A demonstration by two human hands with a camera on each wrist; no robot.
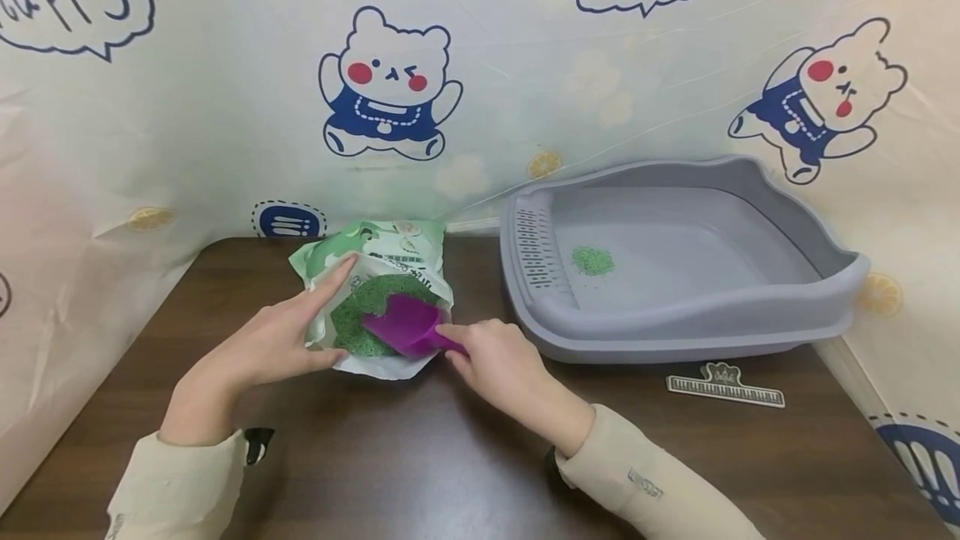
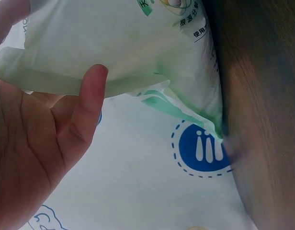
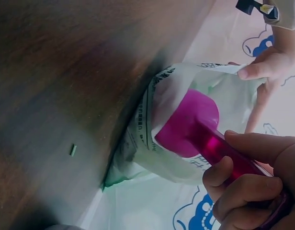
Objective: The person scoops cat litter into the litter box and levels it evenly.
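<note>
While right hand (image 1: pixel 498 361) grips scoop (image 1: pixel 405 325), bag (image 1: pixel 378 273) mouth open.

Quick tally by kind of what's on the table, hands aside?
Bag: 1
Scoop: 1
Litter tray: 1
Clip: 1
Total: 4

On the table (image 1: pixel 420 457), the bag (image 1: pixel 390 273) lies left of the tray (image 1: pixel 675 332); a clip (image 1: pixel 724 386) lies before the tray.
</note>
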